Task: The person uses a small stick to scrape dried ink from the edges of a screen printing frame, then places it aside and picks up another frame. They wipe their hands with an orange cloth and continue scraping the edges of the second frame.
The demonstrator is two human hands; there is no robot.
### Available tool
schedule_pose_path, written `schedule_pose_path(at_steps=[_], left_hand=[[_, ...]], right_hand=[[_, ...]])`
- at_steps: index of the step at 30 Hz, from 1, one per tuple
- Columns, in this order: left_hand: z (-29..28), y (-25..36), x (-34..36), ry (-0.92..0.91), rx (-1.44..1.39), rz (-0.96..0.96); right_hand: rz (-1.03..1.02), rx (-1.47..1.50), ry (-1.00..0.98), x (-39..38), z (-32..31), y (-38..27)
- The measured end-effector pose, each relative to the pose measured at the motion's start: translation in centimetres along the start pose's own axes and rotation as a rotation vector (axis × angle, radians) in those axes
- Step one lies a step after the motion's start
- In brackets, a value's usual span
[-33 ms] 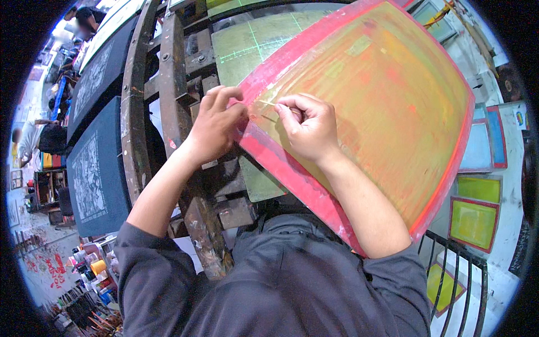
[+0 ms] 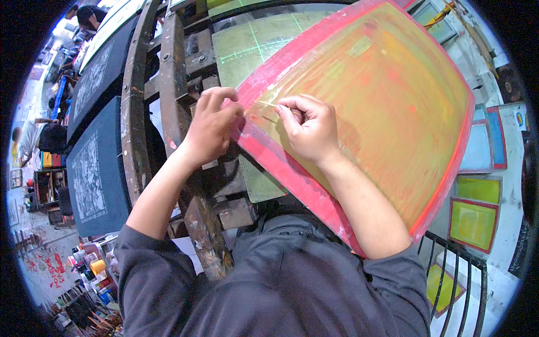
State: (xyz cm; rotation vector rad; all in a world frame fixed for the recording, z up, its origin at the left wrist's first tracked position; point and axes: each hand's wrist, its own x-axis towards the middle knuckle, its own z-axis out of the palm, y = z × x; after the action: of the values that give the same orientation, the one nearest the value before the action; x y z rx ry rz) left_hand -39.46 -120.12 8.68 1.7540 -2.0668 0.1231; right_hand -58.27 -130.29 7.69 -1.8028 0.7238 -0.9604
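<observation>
A screen-printing frame (image 2: pixel 292 174) with red-pink edges slants across the view. Its mesh (image 2: pixel 382 118) is olive-yellow, with orange smears. At its left corner is my left hand (image 2: pixel 210 126), fingers curled over the corner with pink showing between them; the fingertips are slightly blurred. Over the mesh, close to that same corner, my right hand (image 2: pixel 311 126) pinches a thin pale stick (image 2: pixel 266 103) between thumb and forefinger. The stick points left toward the corner, and a dark shadow falls below it.
Under the frame lies a greenish platen (image 2: pixel 236 48) with bright green alignment lines. Rusty metal press beams (image 2: pixel 174 84) run to its left. Beyond them are dark printed fabric pieces (image 2: pixel 92 168). A black metal rack (image 2: pixel 455 253) stands at right, near several other screens (image 2: pixel 474 222).
My left hand has shifted slightly left at the corner, and its fingers have moved a little. My right hand, the stick and the frame look unchanged.
</observation>
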Motion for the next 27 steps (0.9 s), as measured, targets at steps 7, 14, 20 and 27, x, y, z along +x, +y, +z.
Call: schedule_pose_path(at_steps=[7,14,20,27], left_hand=[[-0.4,0.1,-0.6,0.344,-0.299,-0.225],[-0.1,-0.3,-0.7,0.164,-0.21,-0.035],[0.2,0.1,-0.2,0.057,-0.226,-0.161],[-0.1,-0.1,-0.2,0.015,-0.267,-0.162]], right_hand=[[-0.074,-0.11,-0.015,0.3,0.1,-0.5],[-0.113,-0.22,-0.11,0.2,0.2,-0.8],[-0.07,-0.209,-0.129,0.1,0.5,-0.7],[-0.045,-0.194,-0.181,0.3,0.5,-1.1]])
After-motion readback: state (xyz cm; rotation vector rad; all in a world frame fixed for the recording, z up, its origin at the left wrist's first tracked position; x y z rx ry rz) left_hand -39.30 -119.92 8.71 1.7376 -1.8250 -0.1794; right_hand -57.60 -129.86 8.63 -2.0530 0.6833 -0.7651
